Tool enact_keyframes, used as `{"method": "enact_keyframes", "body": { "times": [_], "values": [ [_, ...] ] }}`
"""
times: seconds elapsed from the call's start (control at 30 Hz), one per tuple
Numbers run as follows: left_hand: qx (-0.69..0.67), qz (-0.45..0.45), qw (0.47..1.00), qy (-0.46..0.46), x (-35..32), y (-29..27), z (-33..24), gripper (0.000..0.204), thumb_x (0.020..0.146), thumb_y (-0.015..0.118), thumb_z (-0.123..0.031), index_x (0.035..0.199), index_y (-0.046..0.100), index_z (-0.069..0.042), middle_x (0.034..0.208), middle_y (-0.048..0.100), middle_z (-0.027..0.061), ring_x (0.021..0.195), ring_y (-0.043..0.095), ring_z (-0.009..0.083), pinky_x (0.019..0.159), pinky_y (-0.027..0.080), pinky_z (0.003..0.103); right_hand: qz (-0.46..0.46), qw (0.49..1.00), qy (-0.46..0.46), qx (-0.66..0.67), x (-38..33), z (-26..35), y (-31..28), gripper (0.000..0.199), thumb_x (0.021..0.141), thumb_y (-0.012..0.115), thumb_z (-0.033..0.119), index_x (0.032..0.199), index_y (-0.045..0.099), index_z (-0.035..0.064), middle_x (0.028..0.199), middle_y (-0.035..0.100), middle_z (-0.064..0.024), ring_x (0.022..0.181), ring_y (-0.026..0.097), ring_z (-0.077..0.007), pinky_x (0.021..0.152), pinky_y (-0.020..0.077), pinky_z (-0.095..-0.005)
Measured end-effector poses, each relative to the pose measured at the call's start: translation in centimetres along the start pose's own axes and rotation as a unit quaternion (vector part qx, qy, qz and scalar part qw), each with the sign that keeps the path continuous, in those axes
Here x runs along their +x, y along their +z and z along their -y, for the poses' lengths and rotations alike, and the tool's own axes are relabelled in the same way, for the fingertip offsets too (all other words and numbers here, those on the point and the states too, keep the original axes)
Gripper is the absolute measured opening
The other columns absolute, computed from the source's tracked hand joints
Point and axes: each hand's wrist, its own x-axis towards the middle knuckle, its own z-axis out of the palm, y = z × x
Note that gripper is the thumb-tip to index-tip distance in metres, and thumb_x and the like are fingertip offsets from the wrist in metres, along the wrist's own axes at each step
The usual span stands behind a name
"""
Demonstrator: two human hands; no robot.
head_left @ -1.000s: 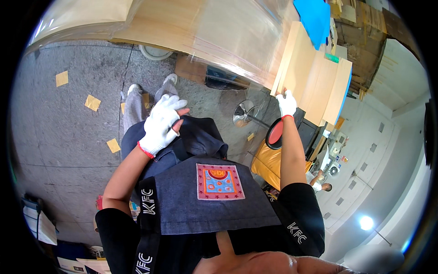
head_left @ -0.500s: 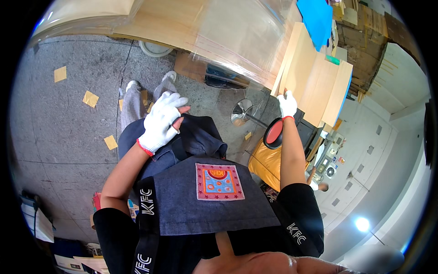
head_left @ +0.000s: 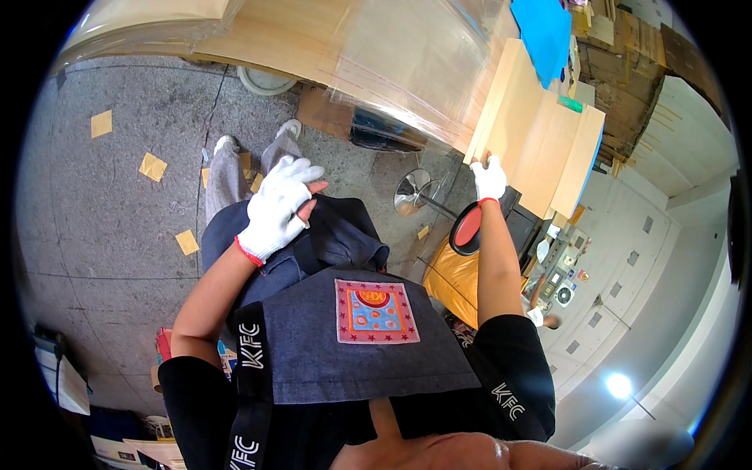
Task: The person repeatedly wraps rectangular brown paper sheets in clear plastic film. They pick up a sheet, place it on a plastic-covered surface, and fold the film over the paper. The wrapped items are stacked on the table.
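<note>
My left hand [head_left: 276,205], in a white glove with a red cuff, hovers over my lap. Its fingers are stretched out and hold nothing; the bare tips of the thumb and a finger show. At the right, my right hand [head_left: 490,179] wears a matching glove. Its fingers close on the near end of a pale wooden board [head_left: 495,102], whose long edge runs away from me. Beside that board lie more pale wooden boards [head_left: 540,157], side by side. Part of the right hand's grip is hidden behind its own fingers.
Clear plastic sheeting [head_left: 407,63] covers the wooden worktop [head_left: 274,39]. A blue sheet [head_left: 542,35] lies beyond the boards. Near my right forearm stand a round red-and-black pad [head_left: 468,229] and a yellow covered bundle [head_left: 453,274]. A chrome stool base [head_left: 413,192] rests on the floor.
My right hand has shifted slightly left at the board's end, and the narrow gap beside that board looks smaller. My left hand stays almost still.
</note>
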Motion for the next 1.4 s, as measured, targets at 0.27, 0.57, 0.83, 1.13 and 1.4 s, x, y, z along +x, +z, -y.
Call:
{"method": "enact_keyframes", "body": {
  "times": [0.27, 0.57, 0.83, 1.13, 1.4],
  "values": [
    [-0.005, 0.016, 1.0, -0.007, 0.0, 0.0, -0.1, 0.032, 0.07, 0.064, -0.006, 0.103, 0.065, -0.004, 0.116, 0.059, 0.0111, 0.114, 0.052, 0.0321, 0.102, 0.037, 0.047, 0.007, 1.0, -0.012, 0.001, 0.1, -0.5, 0.0, 0.054, 0.078, 0.06, 0.049, 0.115, 0.055, 0.0104, 0.088, 0.066, -0.0207, 0.083, 0.063, -0.0376, 0.072, 0.0475, -0.0451],
    [-0.006, 0.006, 1.0, -0.005, -0.2, 0.2, 0.1, 0.032, 0.07, 0.064, -0.006, 0.102, 0.065, -0.005, 0.116, 0.059, 0.0109, 0.114, 0.052, 0.0318, 0.103, 0.037, 0.046, 0.008, 0.998, -0.029, 0.048, 0.7, -1.3, 0.0, 0.046, 0.078, 0.062, 0.046, 0.103, 0.058, 0.0084, 0.085, 0.065, -0.0211, 0.081, 0.063, -0.0373, 0.07, 0.0473, -0.0452],
    [-0.064, 0.022, 0.998, -0.01, 0.9, 1.5, -0.9, 0.028, 0.077, 0.061, -0.013, 0.104, 0.064, -0.006, 0.113, 0.061, 0.011, 0.108, 0.056, 0.0313, 0.095, 0.042, 0.042, 0.058, 0.998, 0.002, -0.012, 0.4, 1.4, -2.2, 0.058, 0.07, 0.062, 0.043, 0.113, 0.05, 0.0054, 0.087, 0.065, -0.0241, 0.085, 0.063, -0.0386, 0.075, 0.0488, -0.0442],
    [-0.504, 0.279, 0.758, -0.304, 16.7, 21.4, -6.0, 0.057, 0.091, 0.054, -0.042, 0.136, 0.042, -0.01, 0.129, 0.05, 0.0056, 0.112, 0.049, 0.0161, 0.094, 0.041, 0.031, 0.115, 0.993, -0.009, 0.006, 2.1, 0.7, -3.9, 0.055, 0.07, 0.059, 0.036, 0.11, 0.047, 0.0014, 0.091, 0.064, -0.0251, 0.087, 0.062, -0.0397, 0.076, 0.0498, -0.0463],
    [-0.56, 0.267, 0.623, -0.476, 23.7, 34.7, -5.2, 0.045, 0.093, 0.048, -0.042, 0.122, 0.052, -0.007, 0.123, 0.051, 0.0095, 0.104, 0.052, 0.0245, 0.088, 0.042, 0.039, -0.036, 0.992, -0.02, 0.117, 0.4, -1.6, -5.2, 0.059, 0.073, 0.068, 0.046, 0.11, 0.049, 0.005, 0.087, 0.065, -0.0186, 0.082, 0.064, -0.0335, 0.071, 0.0503, -0.0436]
  ]
}}
